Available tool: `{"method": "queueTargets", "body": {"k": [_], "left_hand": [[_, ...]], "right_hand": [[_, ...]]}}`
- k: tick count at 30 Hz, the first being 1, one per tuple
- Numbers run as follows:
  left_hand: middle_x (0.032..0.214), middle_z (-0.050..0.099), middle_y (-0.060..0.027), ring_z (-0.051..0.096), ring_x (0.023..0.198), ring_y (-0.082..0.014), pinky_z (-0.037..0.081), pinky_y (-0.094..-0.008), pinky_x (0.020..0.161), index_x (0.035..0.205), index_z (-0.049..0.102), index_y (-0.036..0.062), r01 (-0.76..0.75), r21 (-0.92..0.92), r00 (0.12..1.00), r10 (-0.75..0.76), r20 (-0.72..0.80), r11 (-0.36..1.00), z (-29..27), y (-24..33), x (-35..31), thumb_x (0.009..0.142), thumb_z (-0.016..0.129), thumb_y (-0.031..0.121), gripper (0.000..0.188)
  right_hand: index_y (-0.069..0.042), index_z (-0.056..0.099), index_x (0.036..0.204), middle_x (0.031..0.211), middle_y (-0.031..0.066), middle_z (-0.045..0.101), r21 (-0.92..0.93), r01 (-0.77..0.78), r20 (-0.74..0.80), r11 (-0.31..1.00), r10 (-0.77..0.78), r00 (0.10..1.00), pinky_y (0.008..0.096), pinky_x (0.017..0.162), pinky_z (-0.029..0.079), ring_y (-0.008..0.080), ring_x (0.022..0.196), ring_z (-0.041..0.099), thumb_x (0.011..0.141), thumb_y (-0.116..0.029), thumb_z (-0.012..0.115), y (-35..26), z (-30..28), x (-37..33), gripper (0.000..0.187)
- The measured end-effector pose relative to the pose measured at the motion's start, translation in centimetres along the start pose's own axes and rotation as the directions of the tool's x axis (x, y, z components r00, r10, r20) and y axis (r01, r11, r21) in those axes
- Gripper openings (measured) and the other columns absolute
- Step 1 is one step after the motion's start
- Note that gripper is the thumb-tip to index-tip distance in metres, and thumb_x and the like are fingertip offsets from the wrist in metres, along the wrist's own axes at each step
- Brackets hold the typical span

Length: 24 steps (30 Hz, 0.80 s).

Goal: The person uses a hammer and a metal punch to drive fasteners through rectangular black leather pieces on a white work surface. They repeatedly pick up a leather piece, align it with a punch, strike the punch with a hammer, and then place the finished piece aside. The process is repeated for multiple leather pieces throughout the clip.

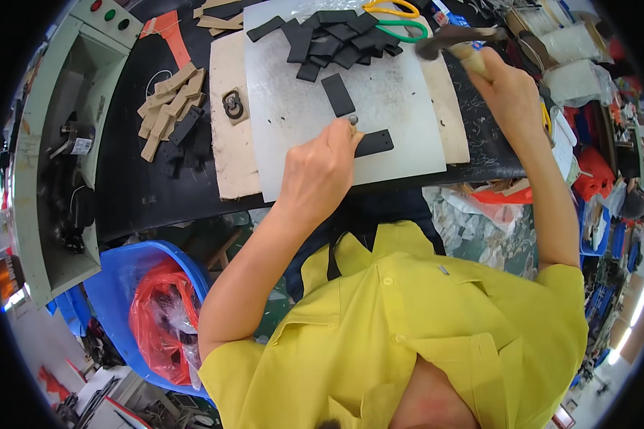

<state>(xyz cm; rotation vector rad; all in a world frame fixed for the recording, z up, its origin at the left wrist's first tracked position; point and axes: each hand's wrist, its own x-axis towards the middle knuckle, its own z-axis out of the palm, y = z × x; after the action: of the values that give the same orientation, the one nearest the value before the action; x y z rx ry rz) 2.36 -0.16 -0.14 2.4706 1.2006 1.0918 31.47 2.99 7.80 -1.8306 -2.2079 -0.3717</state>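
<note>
My left hand (318, 168) is closed round a small punch-like tool (353, 120), its round metal top showing above my fingers. The tool's lower end is hidden by the hand. Right beside it lies a black strip (376, 143) with small holes near its end. My right hand (509, 96) grips the handle of a hammer (444, 43), raised above the right side of the board. Another black strip (338, 95) rests just beyond my left hand. Farther off, a heap of black strips (333, 43) covers the back of the white board (401, 161).
Left of the board are stacked tan strips (168, 107) and more black pieces (186, 146). A black ring-shaped fitting (232, 104) sits on the tan underlay (229, 164). Orange and green handles (413, 32) lie at the back. A blue bin (114, 286) stands below the table's left.
</note>
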Motion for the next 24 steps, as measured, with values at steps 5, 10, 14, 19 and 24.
{"method": "queueTargets", "body": {"k": [5,10,14,19,24], "left_hand": [[0.081,0.065,-0.0071,0.057,0.050,-0.0255,0.044,-0.0333,0.043,0.086,0.053,0.0005,-0.031,-0.011,0.999,0.031,-0.014,0.999,0.1,0.3,-0.1,0.089,0.068,0.003,0.016],[0.087,0.069,-0.0088,0.064,0.058,-0.0214,0.047,-0.0310,0.049,0.095,0.057,-0.0012,0.094,-0.039,0.996,-0.094,0.002,0.995,-0.7,0.4,-0.7,0.092,0.063,0.003,0.007],[0.091,0.072,-0.0113,0.070,0.071,-0.0190,0.051,-0.0318,0.061,0.101,0.060,-0.0028,0.531,-0.564,0.816,-0.561,0.139,0.632,-1.3,0.4,0.2,0.096,0.052,0.007,0.014],[0.090,0.071,-0.0114,0.058,0.074,-0.0153,0.046,-0.0323,0.072,0.103,0.066,-0.0034,0.510,-0.608,0.819,-0.561,0.125,0.609,-2.6,-1.2,0.4,0.090,0.054,0.009,0.021],[0.094,0.065,-0.0110,0.053,0.075,-0.0252,0.043,-0.0349,0.070,0.098,0.066,0.0010,0.217,-0.070,0.976,-0.216,0.013,0.974,0.4,1.3,-0.4,0.080,0.071,0.002,0.019]], "right_hand": [[-0.012,0.064,0.113,0.088,0.0142,0.071,0.058,-0.443,0.050,0.895,0.441,0.896,0.0489,0.069,0.050,0.0365,0.081,0.067,0.090,-0.027,0.069,3.6,5.5,-3.9,0.028],[-0.009,0.074,0.094,0.094,0.0056,0.070,0.221,0.032,-0.345,0.975,0.048,0.937,0.0390,0.081,0.049,0.0262,0.092,0.062,0.080,-0.012,0.076,-2.3,6.6,-3.7,0.015],[-0.010,0.072,0.088,0.098,0.0005,0.065,0.640,0.175,-0.137,0.748,-0.113,0.984,0.0381,0.085,0.045,0.0254,0.096,0.059,0.074,-0.016,0.081,-10.0,5.6,-3.8,0.018],[-0.014,0.070,0.082,0.095,-0.0042,0.066,0.481,0.302,-0.233,0.823,-0.212,0.949,0.0393,0.083,0.040,0.0207,0.097,0.058,0.071,-0.014,0.079,-10.6,5.3,-4.5,0.014],[-0.012,0.070,0.086,0.087,-0.0023,0.068,0.541,-0.073,-0.031,0.838,0.107,0.994,0.0365,0.082,0.040,0.0203,0.086,0.061,0.075,-0.010,0.078,-6.5,4.8,-1.5,0.013]]}}
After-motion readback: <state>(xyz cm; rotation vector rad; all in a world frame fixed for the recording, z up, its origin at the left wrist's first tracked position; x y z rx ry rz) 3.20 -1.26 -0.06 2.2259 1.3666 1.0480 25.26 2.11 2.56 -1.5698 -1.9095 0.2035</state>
